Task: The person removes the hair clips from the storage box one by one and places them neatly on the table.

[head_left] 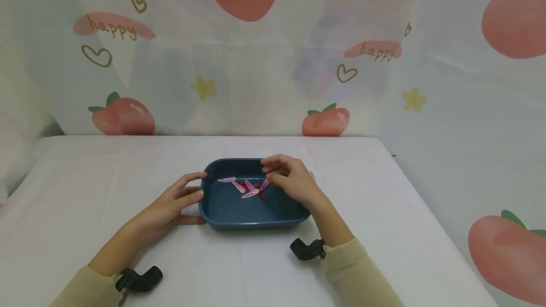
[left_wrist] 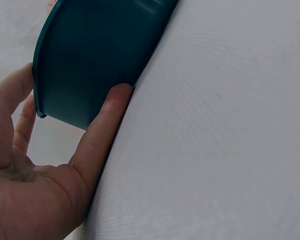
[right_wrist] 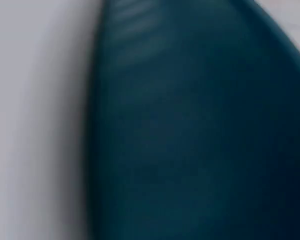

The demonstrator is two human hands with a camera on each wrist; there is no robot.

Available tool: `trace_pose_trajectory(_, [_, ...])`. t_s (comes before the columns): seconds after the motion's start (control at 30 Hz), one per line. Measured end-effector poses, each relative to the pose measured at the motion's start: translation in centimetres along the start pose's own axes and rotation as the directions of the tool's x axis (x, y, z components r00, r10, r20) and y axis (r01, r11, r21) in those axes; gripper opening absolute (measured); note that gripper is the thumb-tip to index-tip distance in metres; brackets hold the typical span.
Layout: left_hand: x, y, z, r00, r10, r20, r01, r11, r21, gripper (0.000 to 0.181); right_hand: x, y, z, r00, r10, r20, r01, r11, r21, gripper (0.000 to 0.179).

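A dark teal plastic tray with rounded corners stands on the white-covered table. Inside it, left of and around the middle, lie several pink hair clips and some red hair clips, partly overlapping. My left hand touches the tray's left side with spread fingers. In the left wrist view, one fingertip rests against the outer wall, low by the tabletop. My right hand is over the tray's right part, fingers loosely bent, thumb near a pink clip. No object shows in its grasp. The right wrist view is blurred.
White cloth covers the table. A fabric backdrop with peach prints and "happy" lettering hangs behind and along the right side. Black wrist devices sit on both wrists, the right device just in front of the tray.
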State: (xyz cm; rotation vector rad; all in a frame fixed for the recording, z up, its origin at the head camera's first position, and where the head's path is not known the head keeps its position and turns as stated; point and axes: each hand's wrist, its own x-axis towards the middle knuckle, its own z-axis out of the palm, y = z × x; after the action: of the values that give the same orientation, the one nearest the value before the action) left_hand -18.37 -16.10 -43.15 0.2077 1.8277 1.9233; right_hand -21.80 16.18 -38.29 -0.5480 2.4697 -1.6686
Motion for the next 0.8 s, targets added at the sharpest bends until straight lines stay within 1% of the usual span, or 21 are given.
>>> trace_pose_trajectory(0.1, [0.0,0.0,0.0,1.0,0.003,0.003,-0.003,1.0,-0.007,0.054,0.2,0.5,1.2,0.998,-0.013,0.053,0.018,0.996,-0.092,0.032])
trace_pose_trajectory(0.2, [-0.1,0.0,0.0,1.0,0.006,0.005,-0.006,1.0,-0.012,0.054,0.2,0.8,2.0,0.996,-0.017,0.085,0.032,0.984,-0.176,0.031])
trace_pose_trajectory(0.33, [-0.3,0.1,0.0,1.0,0.013,0.017,-0.013,1.0,-0.01,0.055,0.2,1.0,2.5,0.993,-0.023,0.117,0.054,0.96,-0.276,0.03])
trace_pose_trajectory(0.43, [-0.4,0.2,0.1,1.0,0.017,0.024,-0.016,1.0,-0.006,0.056,0.2,0.9,2.7,0.987,-0.021,0.162,0.078,0.931,-0.355,0.03])
trace_pose_trajectory(0.63, [-0.5,0.3,0.1,0.999,0.023,0.029,-0.023,1.0,-0.008,0.055,0.0,0.5,2.9,0.967,0.001,0.254,0.111,0.898,-0.426,0.032])
trace_pose_trajectory(0.8, [-0.3,0.3,0.1,0.999,0.017,0.034,-0.017,1.0,-0.013,0.055,-0.3,0.4,2.9,0.963,0.023,0.27,0.104,0.89,-0.444,0.034])
